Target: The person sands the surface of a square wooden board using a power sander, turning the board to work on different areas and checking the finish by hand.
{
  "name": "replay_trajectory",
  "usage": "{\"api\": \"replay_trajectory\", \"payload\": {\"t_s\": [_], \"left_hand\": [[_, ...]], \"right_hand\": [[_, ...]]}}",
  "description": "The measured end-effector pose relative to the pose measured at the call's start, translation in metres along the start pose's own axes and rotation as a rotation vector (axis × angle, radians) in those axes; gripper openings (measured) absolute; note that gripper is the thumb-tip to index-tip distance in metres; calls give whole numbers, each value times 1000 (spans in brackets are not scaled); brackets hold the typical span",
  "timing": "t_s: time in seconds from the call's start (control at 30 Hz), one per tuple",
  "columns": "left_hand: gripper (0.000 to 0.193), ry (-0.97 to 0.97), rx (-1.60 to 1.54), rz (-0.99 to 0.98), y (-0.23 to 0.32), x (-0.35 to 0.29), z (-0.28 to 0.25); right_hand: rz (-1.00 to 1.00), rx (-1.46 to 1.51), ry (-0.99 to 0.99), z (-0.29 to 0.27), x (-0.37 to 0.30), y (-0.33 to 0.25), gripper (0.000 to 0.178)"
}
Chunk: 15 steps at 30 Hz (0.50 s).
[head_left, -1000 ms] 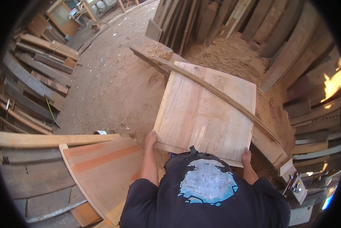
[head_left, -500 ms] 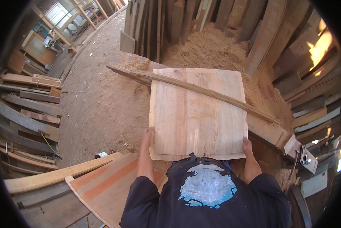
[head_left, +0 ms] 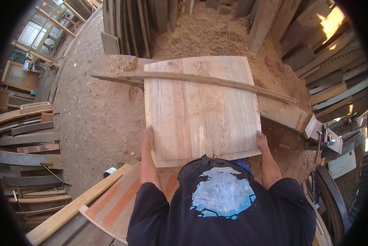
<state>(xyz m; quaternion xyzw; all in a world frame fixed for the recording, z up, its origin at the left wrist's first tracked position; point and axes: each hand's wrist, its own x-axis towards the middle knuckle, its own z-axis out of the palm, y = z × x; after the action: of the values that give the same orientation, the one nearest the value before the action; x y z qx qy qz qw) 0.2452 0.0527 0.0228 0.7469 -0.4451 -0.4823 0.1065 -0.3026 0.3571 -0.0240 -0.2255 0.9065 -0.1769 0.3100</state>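
A wide, pale wooden panel [head_left: 200, 123], made of several boards side by side, is in front of my body. My left hand [head_left: 147, 138] is closed on its left edge near the close corner. On the opposite edge, my right hand [head_left: 261, 141] grips the panel, with the fingers mostly hidden beneath. A long narrow wood strip [head_left: 192, 79] crosses over the far part of the panel and extends past both sides. Beneath the panel runs a thick wooden beam [head_left: 280, 110], whose middle is hidden by it.
Another striped panel [head_left: 122, 192] lies at lower left beside a long pale board [head_left: 79, 207]. Sawdust [head_left: 200, 35] covers the ground beyond the beam. Stacked planks [head_left: 28, 141] line the left, and upright boards [head_left: 130, 26] stand at the back. A can [head_left: 109, 172] is near the striped panel.
The view has turned, and the panel, beam and my hands appear farther left and higher. The strip now lies closer to level in the picture. Both hands keep their hold on the panel.
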Motion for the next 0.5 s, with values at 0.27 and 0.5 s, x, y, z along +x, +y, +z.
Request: {"api": "replay_trajectory", "payload": {"t_s": [0.27,0.5], "left_hand": [[70,200,137,0,-40,-16,0],[65,326,97,92,-75,-57,18]], "right_hand": [[-111,-93,50,3,29,12,72],[-76,-74,12,-5,40,1,70]]}}
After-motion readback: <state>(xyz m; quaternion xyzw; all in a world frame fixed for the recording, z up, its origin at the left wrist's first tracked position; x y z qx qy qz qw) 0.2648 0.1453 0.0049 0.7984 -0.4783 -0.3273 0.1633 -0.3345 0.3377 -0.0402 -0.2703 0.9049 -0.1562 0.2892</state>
